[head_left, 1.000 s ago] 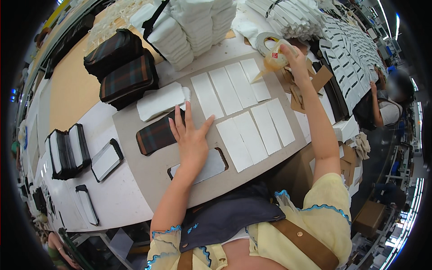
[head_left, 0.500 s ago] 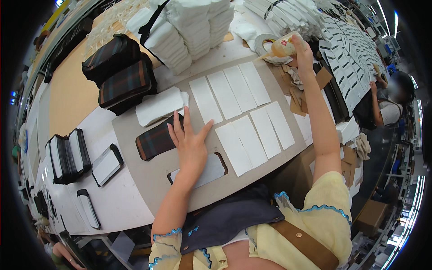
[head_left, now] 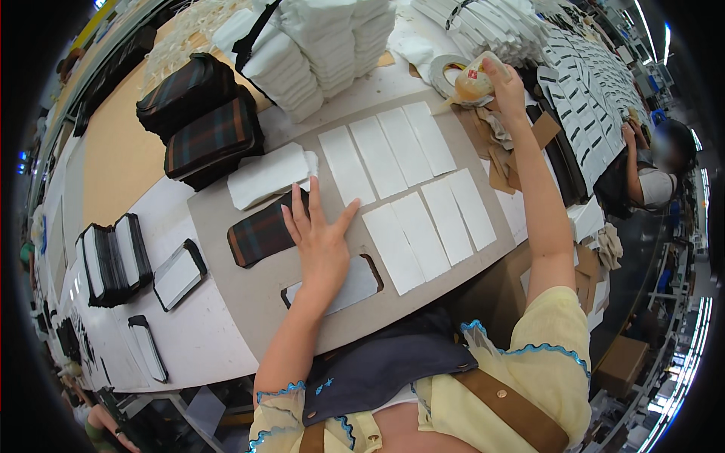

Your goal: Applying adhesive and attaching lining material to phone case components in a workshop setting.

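**Labels and bundled packs across the bench**

A small red label (head_left: 472, 74) is seen on the rounded cream object (head_left: 476, 81) gripped in the right hand (head_left: 504, 84) at the far edge. Tall stacks of white wrapped packs (head_left: 321, 53) are piled behind the grey board. At far right, rows of white cards with black marks (head_left: 585, 83) are spread out flat. No screens or signs are made out.

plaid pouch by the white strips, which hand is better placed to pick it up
Left. The left hand lies flat right beside the plaid pouch, while the right hand is stretched far away, holding a tape roll.
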`<control>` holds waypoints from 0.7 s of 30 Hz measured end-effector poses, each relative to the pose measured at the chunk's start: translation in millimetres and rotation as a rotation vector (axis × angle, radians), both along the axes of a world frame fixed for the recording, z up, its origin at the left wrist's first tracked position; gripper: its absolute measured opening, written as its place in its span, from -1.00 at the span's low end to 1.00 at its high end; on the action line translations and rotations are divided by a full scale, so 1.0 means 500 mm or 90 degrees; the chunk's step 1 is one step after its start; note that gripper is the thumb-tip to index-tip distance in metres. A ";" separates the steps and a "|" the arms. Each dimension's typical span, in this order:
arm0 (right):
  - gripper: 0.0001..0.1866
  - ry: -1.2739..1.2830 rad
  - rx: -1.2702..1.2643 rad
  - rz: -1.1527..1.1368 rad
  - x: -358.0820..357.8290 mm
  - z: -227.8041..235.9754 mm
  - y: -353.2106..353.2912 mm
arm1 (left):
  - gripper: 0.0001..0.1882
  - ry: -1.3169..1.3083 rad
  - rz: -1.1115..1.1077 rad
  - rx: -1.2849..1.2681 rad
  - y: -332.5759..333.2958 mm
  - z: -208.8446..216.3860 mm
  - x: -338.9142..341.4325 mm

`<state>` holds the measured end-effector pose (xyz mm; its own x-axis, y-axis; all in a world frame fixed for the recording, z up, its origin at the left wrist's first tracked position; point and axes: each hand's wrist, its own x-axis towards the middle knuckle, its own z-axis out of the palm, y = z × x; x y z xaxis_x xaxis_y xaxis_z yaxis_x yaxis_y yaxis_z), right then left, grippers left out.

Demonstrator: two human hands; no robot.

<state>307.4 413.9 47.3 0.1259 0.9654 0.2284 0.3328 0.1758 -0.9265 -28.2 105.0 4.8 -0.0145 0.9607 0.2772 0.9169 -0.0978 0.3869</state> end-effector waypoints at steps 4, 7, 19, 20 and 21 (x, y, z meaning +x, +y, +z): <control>-0.29 -0.026 0.006 0.009 0.014 0.001 -0.023 | -0.36 0.009 -0.003 0.011 -0.001 -0.005 -0.002; -0.29 -0.053 0.009 0.011 0.023 0.008 -0.051 | -0.34 0.001 0.000 0.008 -0.001 0.001 0.001; -0.45 -0.026 -0.015 0.004 0.073 0.007 -0.179 | -0.35 0.006 -0.005 0.014 -0.003 0.004 0.002; -0.45 -0.014 -0.004 0.003 0.082 0.007 -0.191 | -0.35 0.007 -0.009 0.017 -0.003 0.005 0.002; -0.45 -0.003 0.006 0.002 0.089 0.007 -0.203 | -0.35 0.008 -0.008 0.014 -0.003 0.004 0.002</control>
